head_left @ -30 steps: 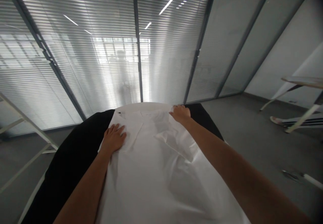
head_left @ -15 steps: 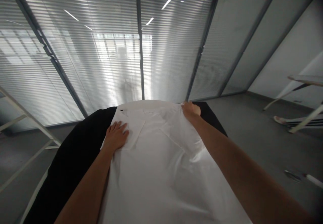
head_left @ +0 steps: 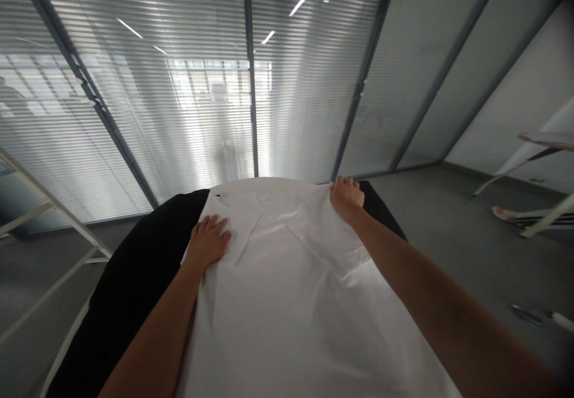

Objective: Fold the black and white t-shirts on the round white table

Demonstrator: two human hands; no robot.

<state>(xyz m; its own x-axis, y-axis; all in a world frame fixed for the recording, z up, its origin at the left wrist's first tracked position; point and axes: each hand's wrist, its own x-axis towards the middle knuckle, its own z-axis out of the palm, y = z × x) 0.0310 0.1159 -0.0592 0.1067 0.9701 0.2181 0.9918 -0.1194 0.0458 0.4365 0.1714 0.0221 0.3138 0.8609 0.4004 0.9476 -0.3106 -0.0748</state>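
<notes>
A white shirt (head_left: 278, 302) lies spread out over a table, its collar end toward the far edge. My left hand (head_left: 208, 241) rests flat with fingers apart on the shirt's far left part. At the far right corner my right hand (head_left: 347, 196) is closed, gripping the shirt's edge. Soft folds run across the shirt's right half. Black cloth (head_left: 130, 266) shows beneath the shirt on the left and also beyond the right hand. A strip of white table edge (head_left: 269, 186) is visible behind the collar end.
A glass partition with blinds (head_left: 201, 117) stands just past the table. On the left is a pale metal frame (head_left: 54, 201). At the right stand another table (head_left: 549, 141) and a person's foot (head_left: 504, 214). A small unclear object (head_left: 527, 314) lies on the floor.
My right hand has moved slightly outward to the right, drawing the shirt's far right corner with it. That side looks tauter. The left hand stays in place on the cloth.
</notes>
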